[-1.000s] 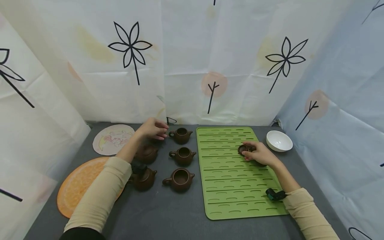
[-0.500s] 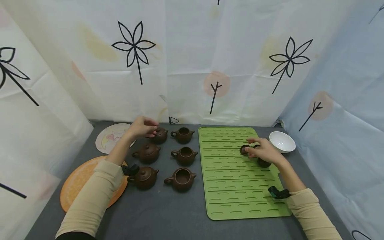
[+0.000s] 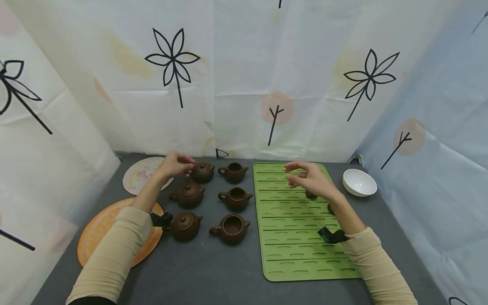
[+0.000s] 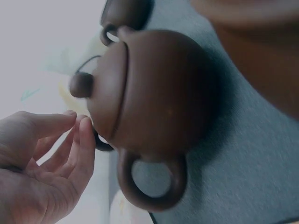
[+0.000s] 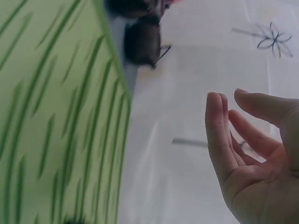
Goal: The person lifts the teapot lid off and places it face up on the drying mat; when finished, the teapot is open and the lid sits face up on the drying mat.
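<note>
Six teapots: two columns of three on the grey surface; left column lidded, right column open
Your left hand: fingers loose, holding nothing, just beside the far lidded teapot
Your right hand: relaxed, empty, raised over the green mat
Lids: a small brown lid lies on the mat by your right wrist

Grey table bears teapots, green mat, bowl.
</note>
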Action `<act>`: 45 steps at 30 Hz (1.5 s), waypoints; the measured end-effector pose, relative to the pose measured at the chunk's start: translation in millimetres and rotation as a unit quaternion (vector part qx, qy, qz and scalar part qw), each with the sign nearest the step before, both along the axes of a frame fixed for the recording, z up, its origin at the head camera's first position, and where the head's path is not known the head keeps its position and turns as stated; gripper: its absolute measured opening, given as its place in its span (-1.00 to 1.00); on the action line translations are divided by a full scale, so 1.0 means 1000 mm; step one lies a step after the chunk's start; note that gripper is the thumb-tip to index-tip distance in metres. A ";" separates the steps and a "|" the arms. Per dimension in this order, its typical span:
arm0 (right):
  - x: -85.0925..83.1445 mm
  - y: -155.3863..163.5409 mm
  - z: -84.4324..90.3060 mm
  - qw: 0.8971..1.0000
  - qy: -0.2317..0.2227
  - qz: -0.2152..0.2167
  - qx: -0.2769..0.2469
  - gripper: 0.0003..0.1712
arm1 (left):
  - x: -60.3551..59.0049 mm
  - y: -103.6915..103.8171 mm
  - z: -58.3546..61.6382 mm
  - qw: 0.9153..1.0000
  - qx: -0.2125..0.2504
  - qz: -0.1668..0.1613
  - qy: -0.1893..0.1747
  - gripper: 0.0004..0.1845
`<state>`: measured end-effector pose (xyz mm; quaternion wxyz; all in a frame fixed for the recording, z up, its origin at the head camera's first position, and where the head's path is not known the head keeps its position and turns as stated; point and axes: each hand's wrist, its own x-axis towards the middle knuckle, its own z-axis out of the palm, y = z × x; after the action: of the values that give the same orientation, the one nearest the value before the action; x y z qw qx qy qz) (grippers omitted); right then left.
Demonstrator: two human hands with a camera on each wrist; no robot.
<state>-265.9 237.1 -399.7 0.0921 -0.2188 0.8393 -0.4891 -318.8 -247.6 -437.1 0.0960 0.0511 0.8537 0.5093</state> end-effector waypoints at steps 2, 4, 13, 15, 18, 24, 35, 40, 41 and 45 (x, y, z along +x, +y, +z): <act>-0.004 -0.016 0.003 1.000 0.002 0.009 -0.015 -0.53 | 0.001 -0.004 -0.004 1.000 -0.004 0.000 -0.002 -0.66; -0.009 -0.033 0.006 0.999 -0.002 0.018 -0.027 -0.55 | 0.002 -0.007 -0.007 1.000 -0.007 0.002 -0.006 -0.67; -0.035 -0.107 0.016 0.995 -0.032 0.058 -0.075 -0.60 | 0.003 -0.013 -0.017 1.000 -0.012 0.016 -0.016 -0.67; -0.041 -0.123 0.016 0.994 -0.036 0.067 -0.084 -0.61 | 0.002 -0.015 -0.019 1.000 -0.010 0.017 -0.018 -0.66; -0.050 -0.148 0.014 0.991 -0.053 0.081 -0.097 -0.61 | 0.002 -0.017 -0.020 0.999 -0.005 0.024 -0.023 -0.64; -0.065 -0.192 0.006 0.982 -0.113 0.082 -0.126 -0.57 | 0.003 -0.019 -0.021 0.999 0.000 0.030 -0.033 -0.61; -0.082 -0.250 -0.020 0.971 -0.194 0.042 -0.130 -0.58 | 0.006 -0.022 -0.020 0.998 0.020 0.036 -0.053 -0.54; -0.080 -0.260 -0.030 0.970 -0.217 0.033 -0.107 -0.54 | 0.007 -0.020 -0.017 0.998 0.008 0.032 -0.056 -0.54; -0.080 -0.262 -0.032 0.970 -0.217 0.031 -0.104 -0.54 | 0.007 -0.020 -0.017 0.998 0.008 0.034 -0.058 -0.55; -0.078 -0.268 -0.038 0.975 -0.201 0.012 -0.097 -0.56 | 0.007 -0.018 -0.015 0.998 0.007 0.029 -0.059 -0.55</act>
<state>-343.6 -31.1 -438.0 0.2432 -0.1337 0.7493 -0.6013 -312.3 -265.1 -452.3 0.1307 -0.0028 0.8442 0.5199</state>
